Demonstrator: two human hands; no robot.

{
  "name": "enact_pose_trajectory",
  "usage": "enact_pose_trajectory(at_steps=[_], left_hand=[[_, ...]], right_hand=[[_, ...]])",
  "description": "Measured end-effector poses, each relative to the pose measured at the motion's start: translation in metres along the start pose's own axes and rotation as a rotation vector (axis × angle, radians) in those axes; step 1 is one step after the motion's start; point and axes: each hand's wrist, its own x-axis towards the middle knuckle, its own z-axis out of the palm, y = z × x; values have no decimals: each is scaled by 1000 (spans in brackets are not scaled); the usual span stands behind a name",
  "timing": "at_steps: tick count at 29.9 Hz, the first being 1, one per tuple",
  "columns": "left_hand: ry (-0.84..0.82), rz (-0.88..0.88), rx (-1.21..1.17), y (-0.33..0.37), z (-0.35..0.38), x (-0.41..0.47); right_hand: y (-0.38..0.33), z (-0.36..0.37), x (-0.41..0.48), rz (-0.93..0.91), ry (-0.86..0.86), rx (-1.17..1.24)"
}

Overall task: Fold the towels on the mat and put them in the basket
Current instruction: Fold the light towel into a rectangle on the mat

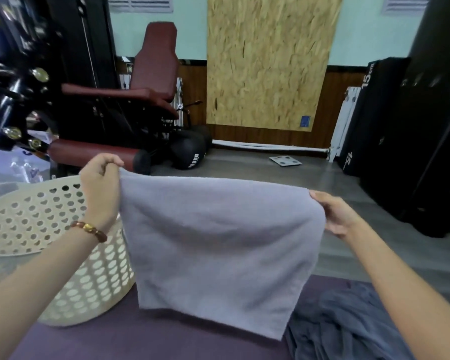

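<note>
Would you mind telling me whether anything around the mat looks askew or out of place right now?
Nothing damaged or spilled. The lilac towel hangs slanted, because the left hand holds its corner higher than the right hand. A grey towel lies crumpled on the mat, not yet folded.

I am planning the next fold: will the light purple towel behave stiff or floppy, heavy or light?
Probably floppy: the light purple towel sags between the left hand and the right hand and hangs loose below. It seems fairly light, since a grip at each top corner carries it. Its fuzzy surface likely resists slipping.
</note>
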Motion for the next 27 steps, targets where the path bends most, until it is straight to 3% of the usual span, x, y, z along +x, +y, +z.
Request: enact_pose_trajectory(at_steps=[2,4,9,11,15,18,22,27], left_hand=[[-43,114,49,3,13,4],[-121,90,128,-20,29,4],[-465,-384,612,-154,53,-30],[-567,-514,743,-202,63,-61],[-507,-518,662,-289,96,-111],[-503,-422,621,-351,110,-137],[-499,-412,645,-400,118,-155],[-470,-409,616,-434,134,-150]], right_hand=[[0,10,7,36,-7,74],[10,10,23,156,78,14],[104,-29,83,425,496,-410],[160,-46,109,460,570,-536],[266,-63,153,334,808,-826],[333,-73,159,289,860,-896],[382,-86,167,259,921,-906],[401,-93,195,202,973,-740]])
